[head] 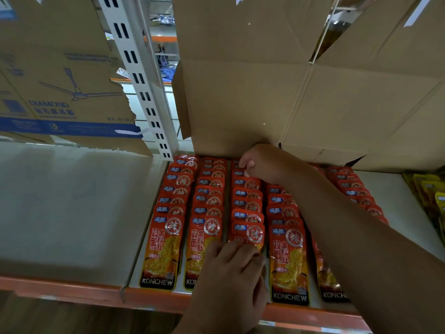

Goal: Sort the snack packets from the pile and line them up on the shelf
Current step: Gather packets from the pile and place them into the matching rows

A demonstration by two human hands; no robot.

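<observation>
Red packets (209,208) stand in five rows running near to far on the shelf (404,206). Left hand (231,273) lies flat and open on the third row's near packet. Right hand (260,162) is curled at that row's far end; cannot tell if gripping.

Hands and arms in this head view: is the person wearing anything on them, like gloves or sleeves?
No. The left hand and right hand are bare, without gloves. The right forearm shows no sleeve, watch or bracelet along its visible length. Whether a finger carries a ring is too blurred to tell.
</observation>
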